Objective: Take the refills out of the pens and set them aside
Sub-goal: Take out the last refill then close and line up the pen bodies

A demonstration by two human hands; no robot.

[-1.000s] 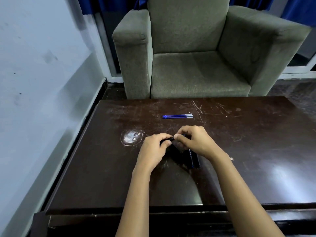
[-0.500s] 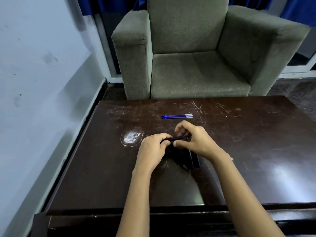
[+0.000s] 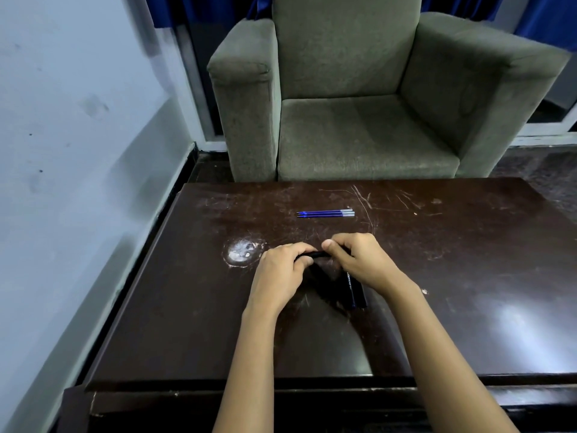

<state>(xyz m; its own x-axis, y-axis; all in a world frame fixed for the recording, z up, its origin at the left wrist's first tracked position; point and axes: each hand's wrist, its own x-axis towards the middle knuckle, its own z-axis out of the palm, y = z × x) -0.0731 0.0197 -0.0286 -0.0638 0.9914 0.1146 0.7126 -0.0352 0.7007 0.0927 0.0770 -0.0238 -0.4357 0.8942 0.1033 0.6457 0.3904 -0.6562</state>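
Three blue refills (image 3: 325,213); one held pen (image 3: 315,254)

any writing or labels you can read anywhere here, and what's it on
Pale print along the barrel of a dark pen lying on the table under the right hand: too small and blurred to read.
Blue refills set aside farther back: no print visible.
Pen held between the left hand and the right hand: no print visible.
Armchair, wall and table: no text or signs.

Glossy scratched wooden table (image 3: 468,276)
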